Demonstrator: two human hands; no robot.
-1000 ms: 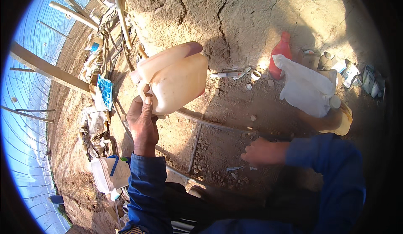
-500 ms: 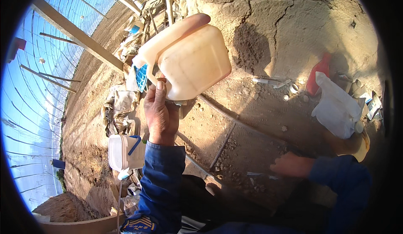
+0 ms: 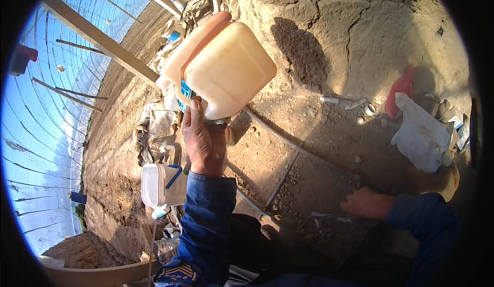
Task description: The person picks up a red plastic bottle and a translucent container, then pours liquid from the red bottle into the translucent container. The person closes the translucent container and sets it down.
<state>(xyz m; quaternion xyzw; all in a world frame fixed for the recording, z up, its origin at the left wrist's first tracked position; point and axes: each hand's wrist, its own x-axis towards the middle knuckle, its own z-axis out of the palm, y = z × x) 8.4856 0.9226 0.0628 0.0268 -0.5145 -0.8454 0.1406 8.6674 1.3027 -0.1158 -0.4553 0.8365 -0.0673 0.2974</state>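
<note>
left hand (image 3: pixel 203 140) lifts a large cream-coloured translucent plastic jug (image 3: pixel 224 68) above dry, cracked earth.

the jug is squarish with rounded corners, pale and milky, sunlit on its broad face; a long rounded handle ridge runs along its upper left edge. it hangs tilted with its neck end down at the left hand, whose fingers are clamped on it there; the exact grip and any cap are hidden behind the hand. the right hand (image 3: pixel 364 203) rests low on the pebbly ground, partly in shadow, and whether its fingers are together or apart cannot be made out. a white rectangular plastic tub with a blue handle (image 3: pixel 160 185) stands beside the left sleeve. a crumpled white plastic bag (image 3: pixel 419 135) lies at right, its surroundings dim.
</note>
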